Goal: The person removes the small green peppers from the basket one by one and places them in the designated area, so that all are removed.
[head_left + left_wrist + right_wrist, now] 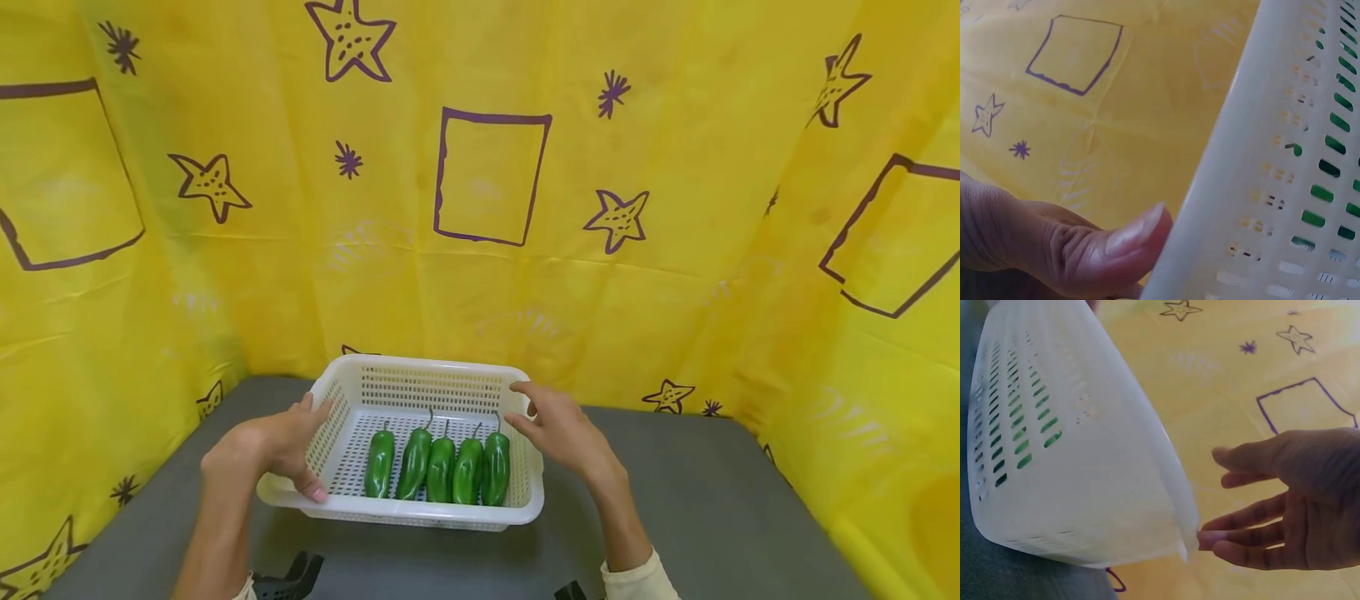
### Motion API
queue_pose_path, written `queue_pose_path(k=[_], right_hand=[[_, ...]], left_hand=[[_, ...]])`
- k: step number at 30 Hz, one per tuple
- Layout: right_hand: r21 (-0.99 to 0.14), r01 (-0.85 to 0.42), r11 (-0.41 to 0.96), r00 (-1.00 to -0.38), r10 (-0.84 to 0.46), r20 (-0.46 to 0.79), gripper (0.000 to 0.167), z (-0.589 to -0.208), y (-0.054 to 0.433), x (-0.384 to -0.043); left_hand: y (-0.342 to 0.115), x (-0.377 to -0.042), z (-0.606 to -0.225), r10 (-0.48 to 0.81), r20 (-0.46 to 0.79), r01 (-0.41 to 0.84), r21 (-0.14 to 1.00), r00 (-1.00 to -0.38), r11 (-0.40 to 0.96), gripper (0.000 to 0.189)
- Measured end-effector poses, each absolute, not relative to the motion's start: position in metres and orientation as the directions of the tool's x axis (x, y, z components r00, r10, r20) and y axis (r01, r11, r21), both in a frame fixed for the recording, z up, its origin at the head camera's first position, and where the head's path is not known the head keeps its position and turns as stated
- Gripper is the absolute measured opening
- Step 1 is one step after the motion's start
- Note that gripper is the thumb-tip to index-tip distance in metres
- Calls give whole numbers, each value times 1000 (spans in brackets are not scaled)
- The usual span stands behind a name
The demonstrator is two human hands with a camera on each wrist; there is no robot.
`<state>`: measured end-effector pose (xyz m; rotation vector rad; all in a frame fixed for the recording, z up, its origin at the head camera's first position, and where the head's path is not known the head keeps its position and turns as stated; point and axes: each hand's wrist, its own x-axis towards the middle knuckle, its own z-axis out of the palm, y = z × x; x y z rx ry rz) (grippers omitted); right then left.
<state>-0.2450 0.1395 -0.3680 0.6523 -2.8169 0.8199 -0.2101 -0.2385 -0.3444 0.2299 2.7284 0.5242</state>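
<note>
A white plastic basket (427, 508) with slotted walls is at the middle of the grey table in the head view. Several glossy green chili peppers (441, 468) lie side by side in it, stems toward the far wall. My left hand (266, 442) grips its left end, thumb at the front rim and fingers over the side rim; the left wrist view shows the thumb (1116, 253) against the rim. At the right end, my right hand (562, 429) has its fingers spread and loosely bent. In the right wrist view, its fingertips (1210, 540) meet the basket's outer rim.
Yellow sheeting (675, 317) with purple stars and squares encloses the grey table (660, 492) at the back and sides. Black wrist-mount parts (288, 579) show at the bottom edge, beside the light sleeve cuffs (637, 579).
</note>
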Motion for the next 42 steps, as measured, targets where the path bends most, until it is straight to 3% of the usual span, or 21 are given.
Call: queue_pose_path(k=[9,15,17,21,26,42], right_hand=[[-468,-475,745,-879,-427,212,41,-369,120,-237],[-402,-509,761,-855,-499,138,46,-378,102,-228],[-361,-506,783,-857,-505,104,37,-381,97,-225],[-224,-498,837,-863,-504,37,21,-386,87,-220],[-64,-471,880,-882,-472,12,19,-393,78,-218],[23,-438,898,-898,-439,38,28,-407,70,-221]], left_hand=[[-237,-197,-337,121,-333,15,303,-935,953,131],[-228,-197,-334,67,-317,-28,286,-946,958,94],[-225,-196,-333,40,-316,-56,289,-948,956,85],[-222,-197,-332,14,-319,-75,266,-948,961,83],[-222,-197,-331,13,-314,-70,251,-949,965,85],[-218,-199,-331,30,-315,-55,257,-949,965,82]])
